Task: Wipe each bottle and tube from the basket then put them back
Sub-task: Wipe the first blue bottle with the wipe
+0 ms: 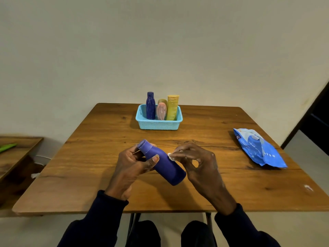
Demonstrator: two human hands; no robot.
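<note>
Left-hand grip [131, 163]: fingers curled round the neck and shoulder of a matte purple plastic bottle [165, 165], thumb laid across its body.
Right-hand grip [197, 163]: narrow; the fingertips pinch a small crumpled white wipe [170, 156] and press it to the bottle's upper side, about halfway along.
Bottle axis: the long axis runs on a diagonal. The capped end points up, away and to the left; the flat base points down, toward the person and to the right.
Bottle place: held between both hands over the brown wooden bench [106, 175], near its front middle.
Basket: a light blue perforated plastic basket [158, 124] sits at the far middle of the bench, well apart from the hands.
In the basket: an upright dark blue plastic bottle [150, 106] on the left, a pink tube [161, 111] in the middle with an olive rounded container [162, 101] behind it, and a tall yellow tube [172, 108] on the right.
Wipes pack: a soft blue and white pack [258, 148] lies flat near the bench's right edge.
Sleeves: dark, reaching both wrists.
</note>
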